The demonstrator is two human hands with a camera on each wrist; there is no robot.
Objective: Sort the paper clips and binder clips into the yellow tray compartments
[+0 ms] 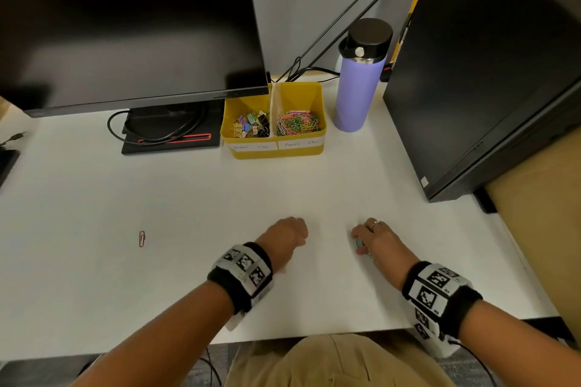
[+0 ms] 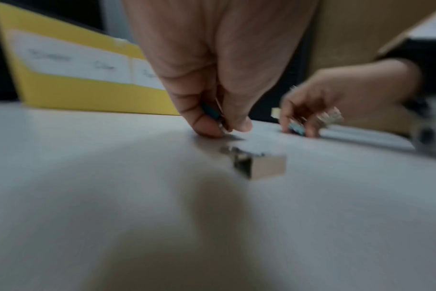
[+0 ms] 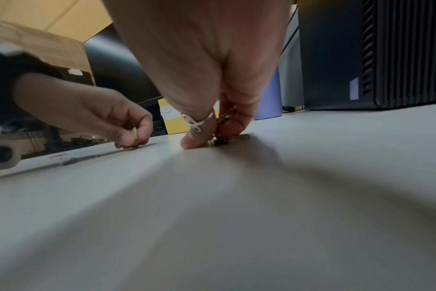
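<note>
Pinching a teal binder clip point(image 2: 210, 111), the left hand point(image 1: 288, 237) touches the desk point(image 1: 220, 198). Beside it, the right hand point(image 1: 374, 237) pinches a blue binder clip point(image 1: 357, 242).

Office desk, white desktop point(image 1: 188, 198), black monitor point(image 1: 125, 25), PC tower point(image 1: 487, 88), cables point(image 1: 345, 25), labelled clip tray point(image 1: 314, 151)

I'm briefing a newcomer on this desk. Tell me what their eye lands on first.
The yellow tray at the back of the white desk, with binder clips on its left side and paper clips on its right. Next, the left hand and right hand near the front edge, each pinching a small clip. A lone red paper clip lies far left.
</note>
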